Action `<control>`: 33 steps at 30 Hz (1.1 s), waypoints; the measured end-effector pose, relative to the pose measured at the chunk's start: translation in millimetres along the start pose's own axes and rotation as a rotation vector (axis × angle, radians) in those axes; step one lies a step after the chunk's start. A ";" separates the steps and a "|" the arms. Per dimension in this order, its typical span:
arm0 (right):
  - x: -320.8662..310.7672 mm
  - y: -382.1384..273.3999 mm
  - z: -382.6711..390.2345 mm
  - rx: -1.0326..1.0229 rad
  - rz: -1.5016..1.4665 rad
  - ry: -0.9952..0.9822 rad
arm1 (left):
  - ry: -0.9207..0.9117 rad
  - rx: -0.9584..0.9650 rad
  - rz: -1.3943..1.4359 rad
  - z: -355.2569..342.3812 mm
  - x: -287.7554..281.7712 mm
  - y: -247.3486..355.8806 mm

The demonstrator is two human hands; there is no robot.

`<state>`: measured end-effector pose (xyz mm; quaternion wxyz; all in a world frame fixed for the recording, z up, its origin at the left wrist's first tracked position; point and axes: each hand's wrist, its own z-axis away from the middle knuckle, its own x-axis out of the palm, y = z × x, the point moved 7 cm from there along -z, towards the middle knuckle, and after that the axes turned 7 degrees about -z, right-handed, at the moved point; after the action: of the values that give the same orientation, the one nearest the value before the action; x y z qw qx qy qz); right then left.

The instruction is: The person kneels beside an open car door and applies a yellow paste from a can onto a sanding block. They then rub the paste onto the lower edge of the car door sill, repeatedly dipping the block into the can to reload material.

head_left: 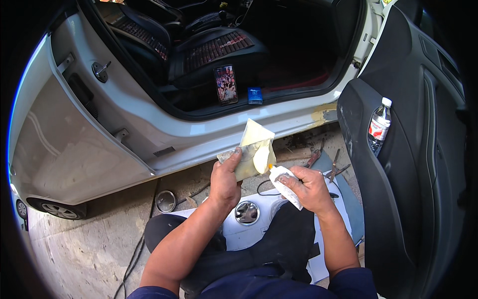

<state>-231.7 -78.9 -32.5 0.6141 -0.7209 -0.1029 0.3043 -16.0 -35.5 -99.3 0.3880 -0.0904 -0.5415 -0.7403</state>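
My left hand [225,182] grips a smeared, flat mixing board [245,170], thumb on top and fingers below. A mound of pale yellow putty [261,159] lies at the board's right end. Behind it, a pale yellow, roughly square sheet [256,131] sticks out past the board's far edge; whether it is a separate piece I cannot tell. My right hand [311,190] is closed around a white squeeze tube [286,189]. Its orange tip [270,167] points at the putty's right edge, touching or very near it.
Ahead is a white car's sill [209,140], with a phone [226,85] and a blue box [255,95] on it. The open door panel [413,149] stands right, a bottle [379,127] in its pocket. Below lie pliers [336,169], a round metal tin [247,213] and a cable [133,259].
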 end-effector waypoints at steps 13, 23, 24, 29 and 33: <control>-1.7 4.2 5.1 0.006 -0.010 -0.010 | 0.011 -0.054 0.022 3.3 4.8 -4.1; -31.1 47.4 32.4 -0.002 -0.331 0.285 | 0.057 -0.119 0.154 4.4 1.4 -3.1; -40.9 62.2 38.6 0.038 -0.316 0.345 | 0.058 -0.121 0.176 3.6 -0.2 -2.9; -107.2 205.2 107.1 0.174 0.225 0.605 | 0.001 -0.093 0.199 0.8 2.9 -0.4; -105.9 330.0 198.2 0.529 0.313 0.708 | 0.025 -0.081 0.172 4.7 -0.9 4.7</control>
<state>-502.1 -45.2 -324.3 0.7208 -0.6060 0.3039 0.1446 -13.6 -31.4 -94.5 0.4529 -0.1426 -0.4965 -0.7267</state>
